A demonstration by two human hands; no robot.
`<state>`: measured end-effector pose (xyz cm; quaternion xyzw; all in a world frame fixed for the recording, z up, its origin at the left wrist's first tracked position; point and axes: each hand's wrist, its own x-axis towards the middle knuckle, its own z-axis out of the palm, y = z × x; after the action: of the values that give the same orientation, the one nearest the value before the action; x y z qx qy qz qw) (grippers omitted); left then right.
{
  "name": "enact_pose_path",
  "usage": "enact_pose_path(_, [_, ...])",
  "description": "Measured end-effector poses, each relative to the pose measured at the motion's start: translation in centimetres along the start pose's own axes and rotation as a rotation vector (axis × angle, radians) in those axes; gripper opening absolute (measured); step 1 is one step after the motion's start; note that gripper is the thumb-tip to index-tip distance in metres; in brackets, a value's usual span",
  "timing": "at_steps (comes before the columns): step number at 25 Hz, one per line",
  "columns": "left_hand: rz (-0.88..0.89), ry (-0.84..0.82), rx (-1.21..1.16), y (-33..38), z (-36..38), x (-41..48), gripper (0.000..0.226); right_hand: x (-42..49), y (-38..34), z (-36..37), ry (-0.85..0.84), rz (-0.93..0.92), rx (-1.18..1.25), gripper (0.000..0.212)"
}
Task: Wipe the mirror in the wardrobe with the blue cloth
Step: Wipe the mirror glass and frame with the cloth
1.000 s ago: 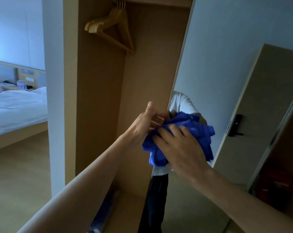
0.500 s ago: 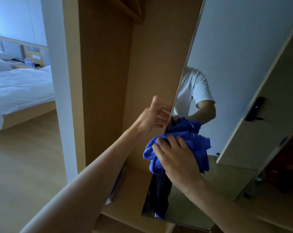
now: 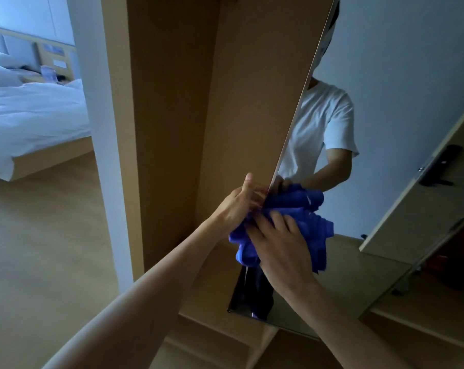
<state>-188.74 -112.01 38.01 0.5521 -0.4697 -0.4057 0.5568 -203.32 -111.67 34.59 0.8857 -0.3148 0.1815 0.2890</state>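
right hand (image 3: 279,243): fingers spread nearly straight, pressing the blue cloth (image 3: 314,233) | blue cloth: bunched against lower glass, by left edge | left hand (image 3: 239,203): fingers curled round the mirror (image 3: 401,115) edge, steadying it | risk: a hard push could shift the panel against the left fingers; the loose bunch may slip from under the palm

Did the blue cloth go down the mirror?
Yes. The cloth has slid down the mirror, nearer its bottom edge, under the right hand.
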Motion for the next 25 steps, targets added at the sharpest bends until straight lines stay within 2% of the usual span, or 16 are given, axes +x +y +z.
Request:
enact_pose_path(2, [-0.050,-0.014,0.091,-1.2,-0.6,0.1,0.075,1.0,0.7,-0.6,0.113,0.028,0.003,0.041])
enact_pose_path(4, [-0.109,-0.039,0.074,-2.3,-0.9,0.0,0.076,0.9,0.8,-0.1,0.132,0.021,0.006,0.039])
enact_pose_path(7, [-0.110,-0.040,0.054,-3.6,-0.6,0.3,0.074,-1.1,-0.6,2.4,0.006,-0.016,0.033,0.042])
enact_pose_path(11, [-0.052,0.000,-0.053,-4.5,0.1,0.5,0.070,-4.2,-3.0,7.3,-0.224,-0.030,0.137,0.062])
enact_pose_path(14, [-0.037,0.015,-0.049,-5.5,0.4,0.4,0.071,-6.2,-4.8,10.7,-0.271,-0.053,0.127,0.047])
enact_pose_path(17, [-0.083,0.030,-0.082,-6.7,0.6,0.2,0.067,-7.3,-5.8,12.7,-0.348,-0.094,0.117,0.046])
enact_pose_path(20, [-0.111,0.023,-0.076,-7.8,0.9,0.1,0.065,-7.0,-5.8,12.2,-0.338,-0.062,0.129,0.043])
enact_pose_path(23, [-0.209,0.009,-0.130,-9.6,1.0,-0.2,0.057,-5.9,-4.4,10.3,-0.224,0.019,0.175,0.043])
enact_pose_path(25, [-0.263,0.020,-0.065,-11.4,1.0,-0.3,0.059,-5.3,-3.4,9.2,-0.153,0.061,0.176,0.047])
